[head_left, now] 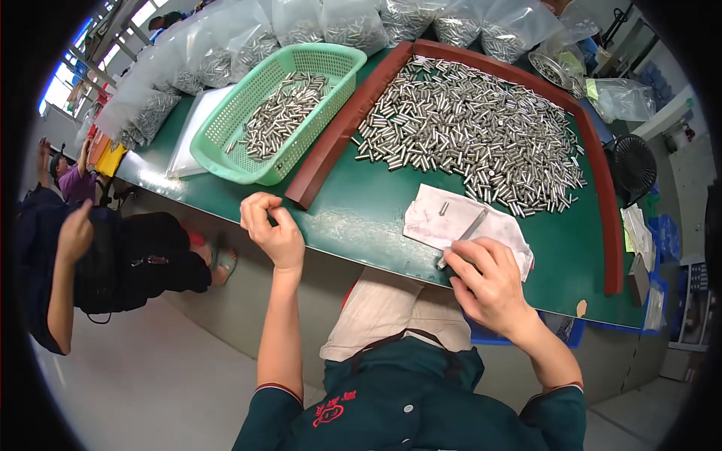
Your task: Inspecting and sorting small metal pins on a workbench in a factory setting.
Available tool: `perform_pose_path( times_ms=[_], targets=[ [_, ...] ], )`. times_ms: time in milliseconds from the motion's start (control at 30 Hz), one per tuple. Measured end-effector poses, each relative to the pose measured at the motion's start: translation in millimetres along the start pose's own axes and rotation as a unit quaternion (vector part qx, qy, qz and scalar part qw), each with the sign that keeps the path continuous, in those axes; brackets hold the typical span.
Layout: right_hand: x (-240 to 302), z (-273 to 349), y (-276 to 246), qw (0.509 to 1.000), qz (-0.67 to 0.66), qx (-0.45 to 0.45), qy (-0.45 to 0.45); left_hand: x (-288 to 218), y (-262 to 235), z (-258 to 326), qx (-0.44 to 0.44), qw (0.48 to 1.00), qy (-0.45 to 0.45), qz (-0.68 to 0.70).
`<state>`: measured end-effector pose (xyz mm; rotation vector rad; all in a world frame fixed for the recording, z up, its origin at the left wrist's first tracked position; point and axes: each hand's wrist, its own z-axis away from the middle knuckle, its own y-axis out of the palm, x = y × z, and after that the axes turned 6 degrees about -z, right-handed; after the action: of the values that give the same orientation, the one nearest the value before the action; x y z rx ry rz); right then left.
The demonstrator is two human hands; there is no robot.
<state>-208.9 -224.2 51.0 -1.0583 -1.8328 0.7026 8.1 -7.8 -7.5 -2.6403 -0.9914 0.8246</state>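
My left hand (274,231) hovers at the table's near edge, just past the lower end of a dark red rail. Its fingers are curled in toward the thumb, and whatever lies between them is hidden. My right hand (490,284) is bent over a slim grey metal tool (474,224), whose two ends show on either side of the fingertips. Under the tool spreads a stained whitish cloth (429,212), and one small metal pin (444,208) lies on it. Beyond the cloth is a wide heap of short shiny metal pins (474,128).
Dark red rails (331,143) frame the heap on the green table (353,218). A green perforated basket (203,143) holding more pins stands left. Bags of pins (353,26) line the back. A black fan (634,165) is at right. Another person (113,255) sits at left.
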Motion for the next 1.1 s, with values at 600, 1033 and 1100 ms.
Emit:
perform_pose_path(
  times_ms=[600, 1033, 1100],
  targets=[
    [-28.9, 2.7, -25.7, 0.917, -0.261, -0.297, 0.058, -22.0, -6.9, 7.8, -0.016, 0.997, 0.049, 0.065],
    [-33.4, 6.0, -23.1, 0.665, -0.635, -0.323, 0.225, -117.2, 2.0, 23.6, 0.377, 0.887, 0.205, 0.168],
    [-35.6, 8.3, -25.0, 0.714, -0.584, -0.302, 0.241, -120.7, 1.2, 27.5, 0.392, 0.881, 0.208, 0.165]
  ],
)
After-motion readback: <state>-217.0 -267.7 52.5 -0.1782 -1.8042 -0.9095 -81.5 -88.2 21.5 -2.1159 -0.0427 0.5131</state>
